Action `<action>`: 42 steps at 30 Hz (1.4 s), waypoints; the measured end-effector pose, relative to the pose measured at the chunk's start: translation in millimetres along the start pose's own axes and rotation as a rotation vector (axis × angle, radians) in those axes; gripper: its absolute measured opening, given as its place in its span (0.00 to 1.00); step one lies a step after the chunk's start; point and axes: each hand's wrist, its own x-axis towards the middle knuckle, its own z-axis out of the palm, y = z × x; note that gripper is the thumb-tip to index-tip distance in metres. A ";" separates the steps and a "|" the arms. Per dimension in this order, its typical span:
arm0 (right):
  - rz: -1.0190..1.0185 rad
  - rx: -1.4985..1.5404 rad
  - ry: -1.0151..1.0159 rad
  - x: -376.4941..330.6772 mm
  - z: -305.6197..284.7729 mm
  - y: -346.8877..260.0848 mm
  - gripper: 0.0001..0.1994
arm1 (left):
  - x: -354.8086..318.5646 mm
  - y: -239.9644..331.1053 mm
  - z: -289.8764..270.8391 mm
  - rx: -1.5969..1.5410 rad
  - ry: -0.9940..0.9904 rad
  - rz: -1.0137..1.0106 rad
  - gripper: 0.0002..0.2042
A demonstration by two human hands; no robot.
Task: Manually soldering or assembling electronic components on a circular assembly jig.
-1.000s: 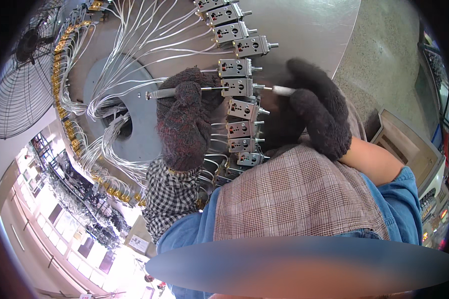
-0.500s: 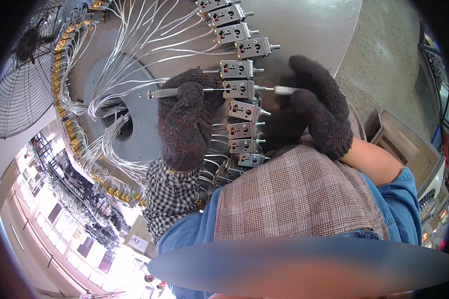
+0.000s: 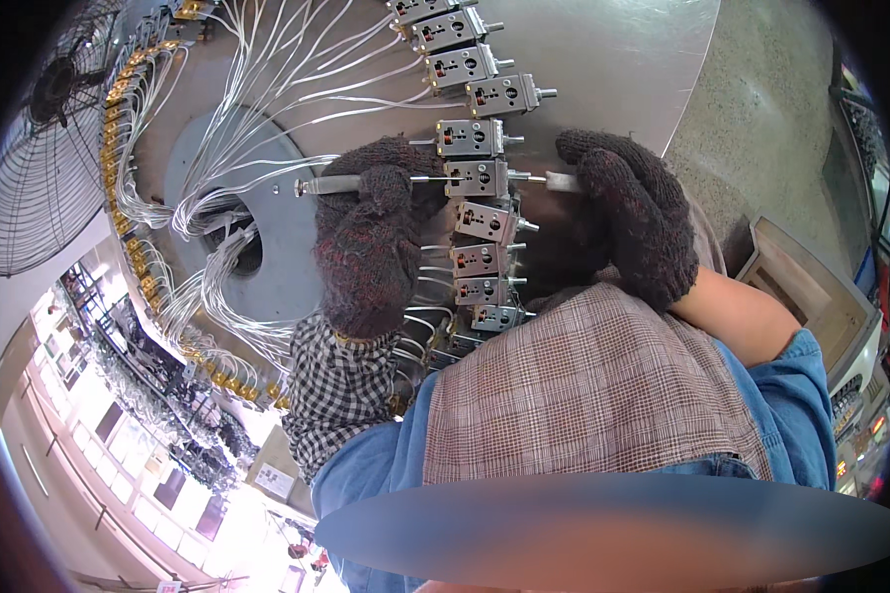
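Observation:
My left hand (image 3: 371, 242), in a dark knitted glove, is closed around a small screwdriver with a grey handle (image 3: 334, 185). Its thin blade points right and lies across the top of a small metal switch box (image 3: 475, 179) that has a threaded shaft. On the shaft side, my gloved right hand (image 3: 643, 217) is closed on a short pale-handled tool (image 3: 563, 182). That tool's tip lines up with the shaft of the same box. Similar metal boxes (image 3: 468, 137) stand directly above and below it in a curved row.
White wires (image 3: 267, 89) run from the boxes to a hole in the grey disc (image 3: 287, 188) of a round metal table (image 3: 623, 49). Brass-coloured fittings (image 3: 138, 257) line the left rim. A large fan (image 3: 44, 168) stands beyond; a tray-like box (image 3: 806, 292) sits at right.
My right hand's raised fingers have come down and closed in around the pale handle. The screwdriver and the box have shifted very slightly right.

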 end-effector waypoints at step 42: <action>0.803 0.930 0.065 6.8 -6.0 -21.8 0.19 | 3.2 -1.8 -6.4 0.418 0.038 0.134 0.14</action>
